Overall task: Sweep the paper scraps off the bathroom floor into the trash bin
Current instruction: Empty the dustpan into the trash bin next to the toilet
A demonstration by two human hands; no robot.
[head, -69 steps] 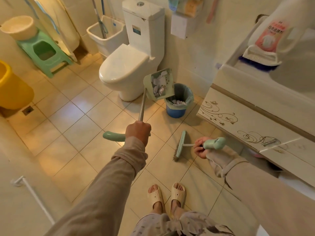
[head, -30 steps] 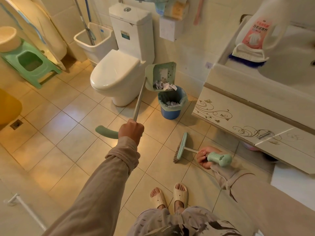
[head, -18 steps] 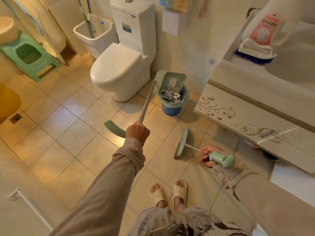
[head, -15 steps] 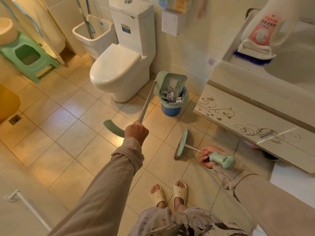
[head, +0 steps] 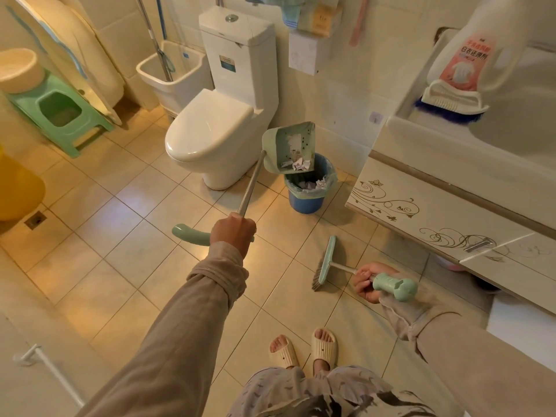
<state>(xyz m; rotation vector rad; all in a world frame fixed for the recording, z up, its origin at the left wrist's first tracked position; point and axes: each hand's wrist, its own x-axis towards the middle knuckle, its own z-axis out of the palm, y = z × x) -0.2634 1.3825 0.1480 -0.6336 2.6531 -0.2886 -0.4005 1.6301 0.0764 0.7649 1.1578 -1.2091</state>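
- The vanity cabinet (head: 445,206) crowds your right; open floor (head: 126,254) lies left.
- The trash bin (head: 307,194) sits between toilet (head: 216,136) and cabinet.
- Your left hand (head: 233,233) clenches the dustpan (head: 290,149), tipped over the bin so the paper scraps (head: 299,164) slide out.
- Your right hand (head: 368,281) grasps the broom (head: 326,264), parked aside.

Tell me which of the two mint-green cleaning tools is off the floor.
The dustpan, tilted above the blue bin by the left hand. The broom rests on the tiles.
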